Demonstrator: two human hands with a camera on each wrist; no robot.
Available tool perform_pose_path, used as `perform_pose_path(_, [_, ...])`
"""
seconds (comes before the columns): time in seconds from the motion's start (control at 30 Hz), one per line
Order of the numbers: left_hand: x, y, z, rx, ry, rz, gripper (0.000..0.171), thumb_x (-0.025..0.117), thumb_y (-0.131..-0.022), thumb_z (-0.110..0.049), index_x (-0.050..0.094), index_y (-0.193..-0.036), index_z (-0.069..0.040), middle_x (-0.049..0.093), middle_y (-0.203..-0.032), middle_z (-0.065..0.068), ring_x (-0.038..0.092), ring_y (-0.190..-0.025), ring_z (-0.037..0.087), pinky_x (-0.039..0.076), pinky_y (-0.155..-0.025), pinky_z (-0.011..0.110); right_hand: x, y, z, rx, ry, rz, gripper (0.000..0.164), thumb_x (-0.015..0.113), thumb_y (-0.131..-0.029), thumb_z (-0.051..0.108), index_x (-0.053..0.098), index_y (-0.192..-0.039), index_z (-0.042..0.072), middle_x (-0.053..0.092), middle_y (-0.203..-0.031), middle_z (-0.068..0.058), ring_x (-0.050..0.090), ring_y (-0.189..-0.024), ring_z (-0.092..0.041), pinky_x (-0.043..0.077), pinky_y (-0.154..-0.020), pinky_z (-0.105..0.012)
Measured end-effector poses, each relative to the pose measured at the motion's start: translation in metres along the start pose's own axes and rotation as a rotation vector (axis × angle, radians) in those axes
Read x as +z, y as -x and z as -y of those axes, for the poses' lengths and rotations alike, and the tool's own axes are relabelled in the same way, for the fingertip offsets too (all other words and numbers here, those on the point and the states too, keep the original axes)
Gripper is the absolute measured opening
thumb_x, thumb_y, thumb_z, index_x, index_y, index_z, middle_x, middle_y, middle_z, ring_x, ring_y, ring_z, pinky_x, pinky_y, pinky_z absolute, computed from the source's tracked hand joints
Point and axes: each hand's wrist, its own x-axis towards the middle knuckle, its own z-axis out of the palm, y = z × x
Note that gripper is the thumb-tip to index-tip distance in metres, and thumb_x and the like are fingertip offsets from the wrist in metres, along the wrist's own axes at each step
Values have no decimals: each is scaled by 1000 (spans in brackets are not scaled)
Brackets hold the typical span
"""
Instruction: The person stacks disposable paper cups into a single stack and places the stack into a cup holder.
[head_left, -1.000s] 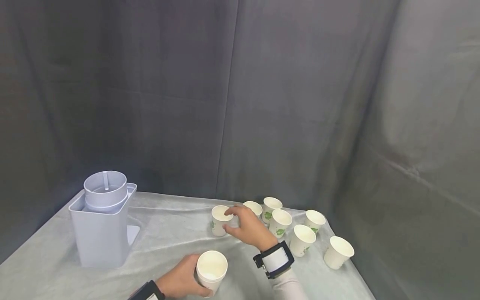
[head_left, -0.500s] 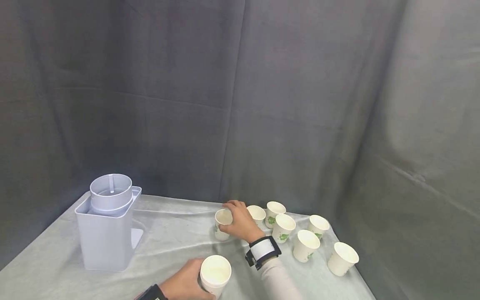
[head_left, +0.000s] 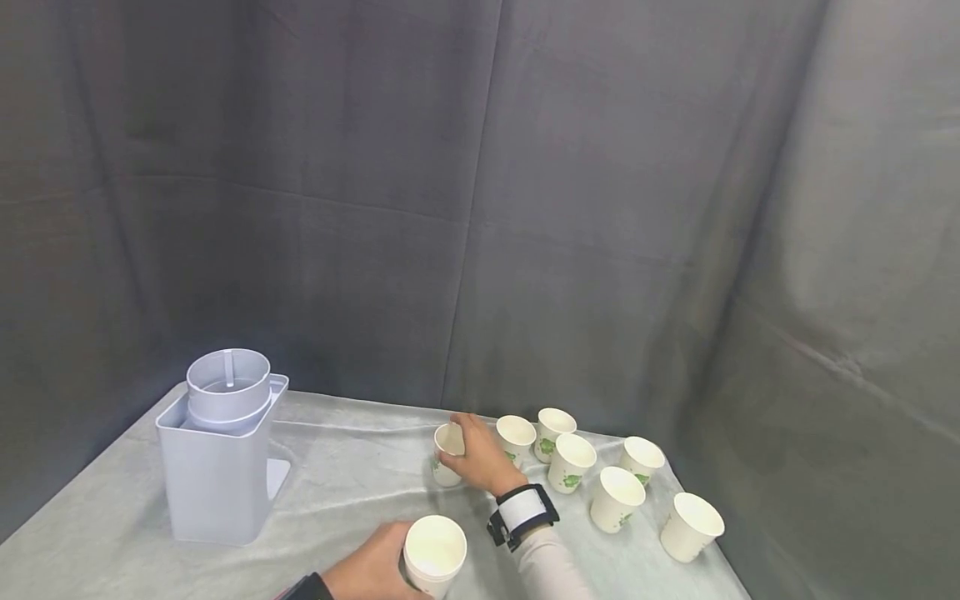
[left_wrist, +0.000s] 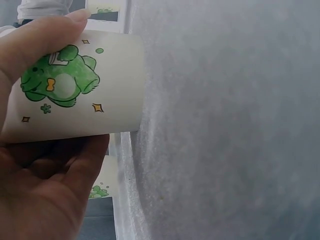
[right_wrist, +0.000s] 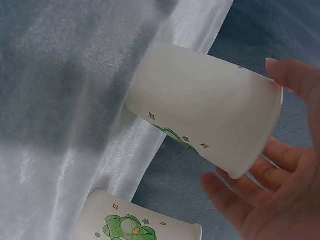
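Note:
In the head view my left hand (head_left: 375, 565) holds a small stack of nested white paper cups (head_left: 435, 546) near the front of the table. The left wrist view shows its thumb and fingers round a paper cup (left_wrist: 120, 82) printed with a green cartoon bear. My right hand (head_left: 480, 457) reaches to a single paper cup (head_left: 446, 475) standing farther back. In the right wrist view its thumb and fingers curl round the rim end of that paper cup (right_wrist: 205, 105), which rests on the cloth.
Several more paper cups (head_left: 572, 475) stand upright on the right side of the cloth-covered table (head_left: 337, 475). At the left is a pale square container (head_left: 213, 492) with a round vessel (head_left: 228, 392) set in its top. Grey curtains (head_left: 375, 208) enclose the back and right.
My right hand has moved left and closed in round the single cup's rim. The left hand keeps its hold on the stack. The head view has shifted slightly.

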Motion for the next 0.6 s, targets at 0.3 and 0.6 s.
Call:
perform_pose_path(0.3, [1, -1, 1, 3, 1, 1, 63, 91, -71, -22, 64, -127, -11, 72, -114, -5, 65, -106, 5, 52, -96, 28, 2, 1, 0, 12, -1, -9, 70, 77, -88, 28, 49, -142, -5, 51, -131, -22, 56, -118, -34, 52, -100, -47])
perform_pose_path(0.6, [1, -1, 0, -1, 46, 0, 60, 91, -71, -18, 65, -125, -11, 73, -113, -5, 66, -104, 5, 53, -95, 27, 6, 1, 0, 4, 1, -28, 61, 77, -88, 28, 55, -137, 0, 49, -128, -21, 52, -117, -33, 52, -97, -46])
